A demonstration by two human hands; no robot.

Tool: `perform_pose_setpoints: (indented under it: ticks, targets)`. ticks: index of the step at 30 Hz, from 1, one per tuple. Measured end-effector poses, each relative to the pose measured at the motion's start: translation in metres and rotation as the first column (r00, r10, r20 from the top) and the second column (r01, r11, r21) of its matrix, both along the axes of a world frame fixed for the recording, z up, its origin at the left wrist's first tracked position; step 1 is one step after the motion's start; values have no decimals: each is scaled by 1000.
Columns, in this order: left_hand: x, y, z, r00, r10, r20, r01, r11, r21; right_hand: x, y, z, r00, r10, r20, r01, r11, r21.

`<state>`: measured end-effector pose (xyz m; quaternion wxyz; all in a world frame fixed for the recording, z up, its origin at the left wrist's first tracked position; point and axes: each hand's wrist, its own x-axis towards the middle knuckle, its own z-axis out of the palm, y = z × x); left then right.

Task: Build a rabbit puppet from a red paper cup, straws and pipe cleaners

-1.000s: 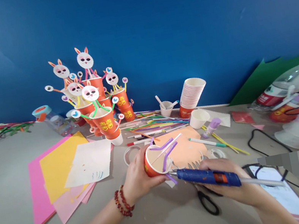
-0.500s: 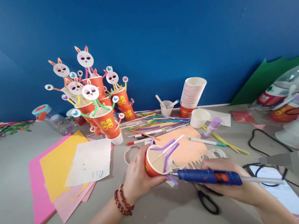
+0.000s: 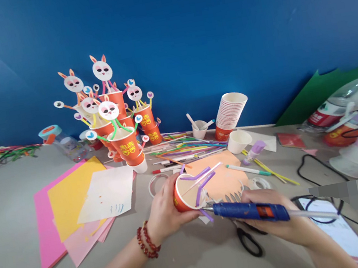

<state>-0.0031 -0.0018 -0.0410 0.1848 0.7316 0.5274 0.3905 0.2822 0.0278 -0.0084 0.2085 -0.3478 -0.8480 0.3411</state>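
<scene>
My left hand (image 3: 165, 212) is wrapped round a red paper cup (image 3: 179, 201), tilted so its open mouth faces me. Purple bent straws (image 3: 205, 186) and a thin pale stick (image 3: 196, 181) stick out of the cup. In my right hand (image 3: 267, 199) is a blue hot glue gun (image 3: 239, 211), with a clear glue stick (image 3: 314, 213) coming out of its back end. The gun's nozzle is at the cup's lower right rim, by a purple straw; whether it touches I cannot tell. Black-handled scissors (image 3: 250, 242) lie below my right hand, partly hidden.
Paper-cup rabbit figures (image 3: 123, 139) stand at the back left, beside coloured paper sheets (image 3: 64, 209). Straws and pens (image 3: 188, 148) lie behind the cup. Further right are a cup stack (image 3: 230, 113), a glue stick tube (image 3: 254, 151), a plastic bottle (image 3: 342, 100), a phone (image 3: 338, 235) and black cables.
</scene>
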Motion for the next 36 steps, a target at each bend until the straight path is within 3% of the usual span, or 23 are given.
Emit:
perform_pose_setpoints:
  ticks: [15, 28, 36]
  targets:
    - [-2, 0, -2, 1000, 0, -27, 2, 999, 46, 2, 0, 2, 1000, -5, 16, 5, 1000, -14]
    - [-3, 2, -3, 984, 31, -173, 13, 968, 249, 1, 0, 7, 999, 29, 30, -29, 1000, 4]
    - [-4, 2, -4, 974, 34, -225, 26, 965, 260, 1, 0, 8, 998, 19, 64, -19, 1000, 12]
